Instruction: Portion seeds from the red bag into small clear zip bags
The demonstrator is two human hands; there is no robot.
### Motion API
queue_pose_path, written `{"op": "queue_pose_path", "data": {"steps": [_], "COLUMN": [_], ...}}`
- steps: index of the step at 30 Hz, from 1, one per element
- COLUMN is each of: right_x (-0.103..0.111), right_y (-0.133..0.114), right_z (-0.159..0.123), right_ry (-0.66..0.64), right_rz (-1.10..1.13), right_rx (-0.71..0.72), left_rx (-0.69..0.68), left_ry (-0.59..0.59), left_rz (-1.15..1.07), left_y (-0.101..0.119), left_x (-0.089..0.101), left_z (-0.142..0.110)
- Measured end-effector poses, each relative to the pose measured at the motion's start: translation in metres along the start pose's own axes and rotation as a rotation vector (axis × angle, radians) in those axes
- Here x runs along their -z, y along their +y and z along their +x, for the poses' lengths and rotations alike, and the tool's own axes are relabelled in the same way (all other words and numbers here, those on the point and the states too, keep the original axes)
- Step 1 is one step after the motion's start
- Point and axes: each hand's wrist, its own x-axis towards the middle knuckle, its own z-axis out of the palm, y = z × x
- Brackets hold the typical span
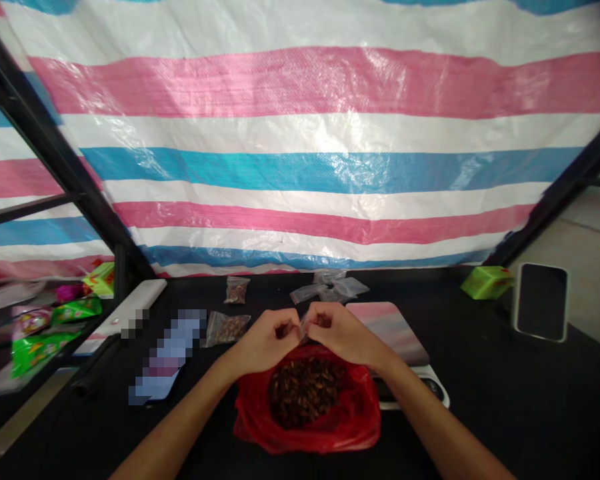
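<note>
A baggie (303,327) seems pinched by left hand (269,341) and right hand (339,332) over the red bag (364,403), where spills would be caught.

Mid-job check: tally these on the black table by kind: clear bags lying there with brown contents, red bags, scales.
Clear bags with brown contents: 2
Red bag: 1
Scale: 1
Total: 4

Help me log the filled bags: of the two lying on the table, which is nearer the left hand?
The front bag, just beside the left hand; the back bag lies farther off, near the striped sheet.
</note>
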Motion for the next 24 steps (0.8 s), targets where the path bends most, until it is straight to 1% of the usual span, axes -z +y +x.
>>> {"op": "queue_pose_path", "data": {"steps": [3, 6, 9, 11, 14, 15, 18, 19, 21, 22, 24], "right_x": [-0.004, -0.005, -0.005, -0.007, -0.007, -0.006, 0.0, 0.003, 0.008, 0.009, 0.011], "right_y": [-0.002, -0.004, -0.004, -0.005, -0.006, -0.005, -0.001, 0.0, 0.002, 0.003, 0.001], "right_z": [0.0, -0.001, -0.002, -0.002, 0.0, 0.001, 0.005, 0.005, 0.006, 0.005, 0.004], "right_ry": [0.042, 0.049, 0.067, 0.086, 0.08, 0.104, 0.279, 0.316, 0.306, 0.273, 0.196], "right_rz": [-0.04, -0.095, -0.142, -0.146, -0.082, -0.065, -0.068, -0.075, -0.058, -0.032, 0.042], "right_rx": [0.016, 0.016, 0.007, 0.004, 0.033, 0.059, 0.125, 0.13, 0.103, 0.083, 0.053], "left_rx": [-0.009, -0.013, -0.002, -0.001, -0.02, -0.036, -0.131, -0.17, -0.231, -0.251, -0.282], "left_ry": [0.071, 0.126, 0.28, 0.34, 0.346, 0.346, 0.364, 0.378, 0.388, 0.369, 0.296], "left_rz": [0.052, 0.083, 0.123, 0.123, 0.048, 0.009, -0.108, -0.136, -0.17, -0.177, -0.179], "left_y": [-0.001, 0.0, 0.001, 0.001, -0.001, -0.001, 0.0, 0.002, 0.006, 0.009, 0.015], "left_x": [-0.007, -0.01, -0.004, 0.002, 0.008, 0.009, 0.008, 0.008, 0.007, 0.007, 0.006], "left_z": [0.0, 0.001, 0.002, 0.004, 0.005, 0.006, 0.006, 0.005, 0.004, 0.002, 0.0]}}
